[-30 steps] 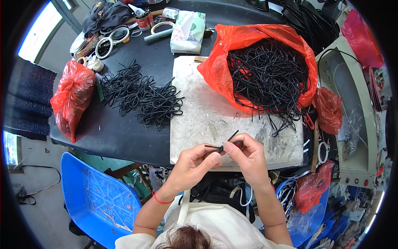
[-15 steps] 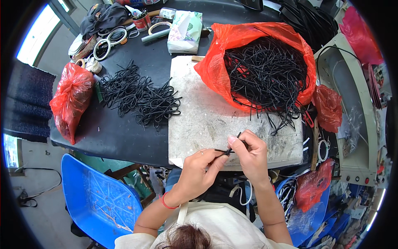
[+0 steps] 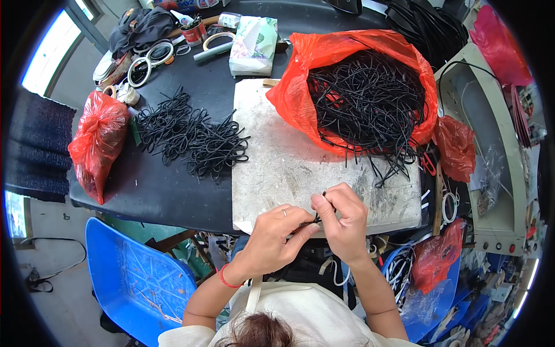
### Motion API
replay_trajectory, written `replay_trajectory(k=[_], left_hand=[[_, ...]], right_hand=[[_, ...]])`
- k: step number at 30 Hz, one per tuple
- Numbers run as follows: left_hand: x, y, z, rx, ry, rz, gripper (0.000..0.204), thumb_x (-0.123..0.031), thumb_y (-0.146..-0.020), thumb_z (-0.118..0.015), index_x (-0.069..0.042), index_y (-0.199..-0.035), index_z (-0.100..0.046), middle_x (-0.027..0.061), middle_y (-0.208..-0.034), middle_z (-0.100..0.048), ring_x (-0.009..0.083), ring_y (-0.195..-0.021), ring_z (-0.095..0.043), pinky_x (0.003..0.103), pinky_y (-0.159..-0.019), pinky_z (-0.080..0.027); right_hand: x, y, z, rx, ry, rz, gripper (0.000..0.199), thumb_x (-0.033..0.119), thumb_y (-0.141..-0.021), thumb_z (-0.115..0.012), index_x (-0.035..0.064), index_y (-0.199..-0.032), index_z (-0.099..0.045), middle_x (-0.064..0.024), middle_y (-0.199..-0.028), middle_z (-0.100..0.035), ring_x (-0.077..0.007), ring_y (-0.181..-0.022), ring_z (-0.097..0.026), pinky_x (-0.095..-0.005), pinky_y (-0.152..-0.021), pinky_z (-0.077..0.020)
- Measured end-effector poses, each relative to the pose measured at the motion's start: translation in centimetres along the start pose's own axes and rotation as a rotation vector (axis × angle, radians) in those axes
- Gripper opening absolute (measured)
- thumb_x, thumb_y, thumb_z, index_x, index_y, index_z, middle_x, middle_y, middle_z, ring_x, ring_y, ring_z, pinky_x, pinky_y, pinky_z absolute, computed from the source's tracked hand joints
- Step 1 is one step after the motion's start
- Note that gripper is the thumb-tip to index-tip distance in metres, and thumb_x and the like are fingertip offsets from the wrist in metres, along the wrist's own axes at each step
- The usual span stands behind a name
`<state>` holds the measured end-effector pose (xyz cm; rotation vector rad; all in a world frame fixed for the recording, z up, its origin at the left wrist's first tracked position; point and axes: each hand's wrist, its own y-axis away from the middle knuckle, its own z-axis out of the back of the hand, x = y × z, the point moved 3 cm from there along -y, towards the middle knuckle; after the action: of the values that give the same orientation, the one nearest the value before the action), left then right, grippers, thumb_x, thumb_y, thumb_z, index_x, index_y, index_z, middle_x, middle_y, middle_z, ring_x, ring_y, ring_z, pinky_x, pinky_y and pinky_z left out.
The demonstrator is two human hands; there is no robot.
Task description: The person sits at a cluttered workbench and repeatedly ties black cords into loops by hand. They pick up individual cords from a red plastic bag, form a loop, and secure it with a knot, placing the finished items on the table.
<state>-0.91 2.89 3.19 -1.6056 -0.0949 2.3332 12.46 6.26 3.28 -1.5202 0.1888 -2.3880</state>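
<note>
The left hand [image 3: 273,238] and right hand [image 3: 345,224] pinch one black cord [image 3: 317,219] between them, thumbs against fingers, probably to control it closely. It looks thin, dark and mostly hidden. Beyond the right hand, a red bag [image 3: 296,87] gapes, seemingly for easy reach; looped cords [image 3: 199,144] lie beyond the left.

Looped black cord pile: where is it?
Head view, left of centre: the looped black cord pile lies on the black tabletop, right side reaching the pale rectangular board.
</note>
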Motion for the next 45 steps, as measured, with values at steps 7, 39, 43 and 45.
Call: replay_trajectory(k=[7, 39, 43, 45], left_hand=[[0.4, 0.4, 0.7, -0.011, 0.236, 0.148, 0.011, -0.008, -0.077, -0.065, 0.001, -0.082, -0.062, 0.0090, -0.067, -0.061, 0.0141, -0.059, -0.057, 0.026, -0.055, -0.044], [0.8, 0.3, -0.6, 0.047, 0.883, 0.441, 0.017, -0.010, -0.090, -0.052, 0.004, -0.094, -0.060, 0.0033, -0.087, -0.060, 0.0070, -0.081, -0.055, 0.022, -0.073, -0.048], [1.0, 0.4, -0.6, 0.043, 0.837, 0.421, 0.017, -0.010, -0.089, -0.053, 0.004, -0.094, -0.060, 0.0026, -0.087, -0.060, 0.0058, -0.081, -0.055, 0.021, -0.072, -0.047], [1.4, 0.5, -0.8, 0.020, 0.798, 0.396, 0.017, -0.010, -0.088, -0.054, 0.004, -0.095, -0.060, 0.0032, -0.087, -0.060, 0.0060, -0.080, -0.055, 0.021, -0.071, -0.047]], right_hand=[[-0.7, -0.3, 0.3, 0.218, -0.313, -0.302, 0.019, 0.014, -0.084, -0.059, -0.0009, -0.073, -0.057, -0.0025, -0.066, -0.050, -0.0076, -0.061, -0.045, -0.0232, -0.054, -0.0355], [0.0, -0.2, -0.8, 0.279, -0.827, -0.530, 0.019, 0.019, -0.091, -0.051, 0.0017, -0.084, -0.056, 0.0042, -0.069, -0.052, -0.0003, -0.061, -0.043, -0.0165, -0.053, -0.0368], [-0.7, 0.0, -1.1, 0.297, -0.832, -0.562, 0.017, 0.018, -0.091, -0.050, 0.0028, -0.083, -0.054, 0.0016, -0.078, -0.054, -0.0020, -0.067, -0.047, -0.0161, -0.058, -0.0378], [-0.8, 0.0, -1.1, 0.285, -0.828, -0.543, 0.017, 0.018, -0.091, -0.050, 0.0027, -0.084, -0.053, 0.0011, -0.080, -0.054, -0.0026, -0.069, -0.048, -0.0163, -0.061, -0.0384]])
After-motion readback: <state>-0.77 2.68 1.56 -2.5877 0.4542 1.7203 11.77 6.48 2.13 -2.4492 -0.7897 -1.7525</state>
